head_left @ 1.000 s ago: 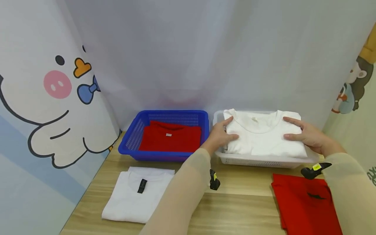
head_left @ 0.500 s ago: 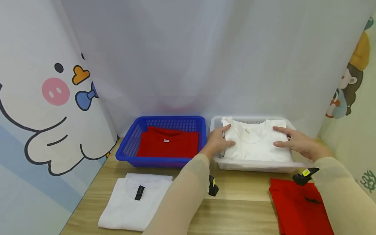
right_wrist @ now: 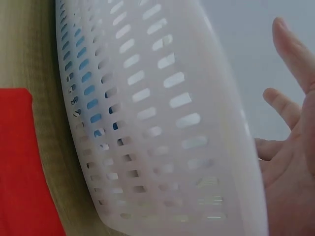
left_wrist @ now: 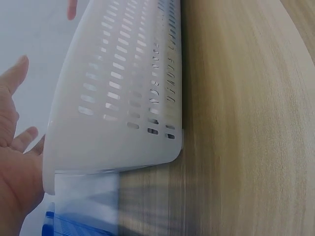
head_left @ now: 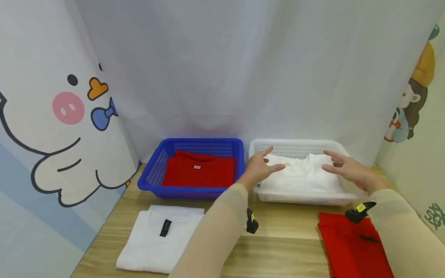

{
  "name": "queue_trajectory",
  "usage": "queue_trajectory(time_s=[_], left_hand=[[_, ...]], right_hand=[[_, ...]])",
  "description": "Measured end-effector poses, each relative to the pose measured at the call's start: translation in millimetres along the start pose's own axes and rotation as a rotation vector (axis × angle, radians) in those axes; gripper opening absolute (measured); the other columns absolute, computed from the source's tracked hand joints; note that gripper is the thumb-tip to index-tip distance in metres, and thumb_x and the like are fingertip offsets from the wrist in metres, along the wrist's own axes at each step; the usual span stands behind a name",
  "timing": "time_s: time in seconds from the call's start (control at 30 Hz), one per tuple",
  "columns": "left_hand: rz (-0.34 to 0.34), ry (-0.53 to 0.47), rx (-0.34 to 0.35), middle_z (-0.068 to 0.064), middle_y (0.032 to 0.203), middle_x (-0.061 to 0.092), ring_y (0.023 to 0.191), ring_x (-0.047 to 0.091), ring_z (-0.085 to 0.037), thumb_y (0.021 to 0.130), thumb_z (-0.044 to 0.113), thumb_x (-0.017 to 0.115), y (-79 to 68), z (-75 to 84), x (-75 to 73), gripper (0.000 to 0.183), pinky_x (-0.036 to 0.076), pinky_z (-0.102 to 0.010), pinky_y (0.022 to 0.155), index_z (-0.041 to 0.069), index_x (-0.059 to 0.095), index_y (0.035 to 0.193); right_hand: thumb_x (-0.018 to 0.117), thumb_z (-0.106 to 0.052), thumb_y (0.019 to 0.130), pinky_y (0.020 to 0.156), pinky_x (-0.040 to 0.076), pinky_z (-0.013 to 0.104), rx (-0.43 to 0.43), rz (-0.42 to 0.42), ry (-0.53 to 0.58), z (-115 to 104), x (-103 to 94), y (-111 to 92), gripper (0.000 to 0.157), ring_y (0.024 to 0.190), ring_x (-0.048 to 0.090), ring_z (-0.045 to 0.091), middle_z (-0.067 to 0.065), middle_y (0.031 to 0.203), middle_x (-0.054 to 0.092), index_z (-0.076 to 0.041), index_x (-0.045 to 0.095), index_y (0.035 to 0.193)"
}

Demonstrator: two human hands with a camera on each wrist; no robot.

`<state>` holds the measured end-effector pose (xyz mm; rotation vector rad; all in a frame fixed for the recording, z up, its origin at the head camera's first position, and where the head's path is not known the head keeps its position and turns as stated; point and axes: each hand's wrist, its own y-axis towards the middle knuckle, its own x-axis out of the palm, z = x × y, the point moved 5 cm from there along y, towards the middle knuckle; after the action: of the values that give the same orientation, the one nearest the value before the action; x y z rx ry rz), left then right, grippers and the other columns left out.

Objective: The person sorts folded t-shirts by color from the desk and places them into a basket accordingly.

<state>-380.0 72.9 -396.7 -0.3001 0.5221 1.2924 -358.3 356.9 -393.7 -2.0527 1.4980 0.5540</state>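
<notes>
A folded white T-shirt (head_left: pixel 299 175) lies inside the white plastic basket (head_left: pixel 302 197), its neckline toward the back. Over the basket's left side my left hand (head_left: pixel 258 170) hovers, thumb and fingers spread and holding nothing. My right hand (head_left: pixel 352 172) is above the right end of the same basket, fingers apart, with nothing in its grasp. In both wrist views the left hand (left_wrist: pixel 15 162) and the right hand (right_wrist: pixel 295 142) show beyond the slotted basket wall. A folded red T-shirt (head_left: pixel 199 173) rests in the blue basket (head_left: pixel 194 191) on the left.
Another folded white T-shirt (head_left: pixel 156 243) with a black neck label lies on the wooden table (head_left: pixel 271 243) at front left. Folded red clothing (head_left: pixel 347 239) lies at front right, partly under my right sleeve. A pale curtain (head_left: pixel 215 69) hangs behind the baskets.
The white T-shirt has sunk down into the white basket. Both hands have let go of it and now stand apart from it. The head view has shifted slightly.
</notes>
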Motion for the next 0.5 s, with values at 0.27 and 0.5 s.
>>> queue_trajectory(time_s=[0.27,0.5], left_hand=[[-0.030,-0.017,0.021,0.000,0.151,0.036,0.128,0.047,-0.020,0.079,0.050,0.075,-3.7,4.7,-12.5,0.083,0.048,-0.043,0.094,0.038,0.032,0.149],[-0.016,0.029,0.086,-0.006,0.149,0.040,0.128,0.047,-0.020,0.080,0.052,0.073,-16.6,14.0,-47.3,0.082,0.051,-0.041,0.090,0.039,0.030,0.150]], right_hand=[[0.058,-0.043,0.095,0.100,0.015,0.075,-0.016,0.036,-0.028,-6,-1.6,-10,0.087,0.139,0.005,0.052,0.029,0.156,0.001,-0.012,0.005,0.156],[0.053,-0.034,0.099,0.097,0.011,0.077,-0.095,0.033,0.039,-16,-7.3,-32,0.081,0.140,0.000,0.051,0.026,0.157,-0.003,-0.012,-0.002,0.155]])
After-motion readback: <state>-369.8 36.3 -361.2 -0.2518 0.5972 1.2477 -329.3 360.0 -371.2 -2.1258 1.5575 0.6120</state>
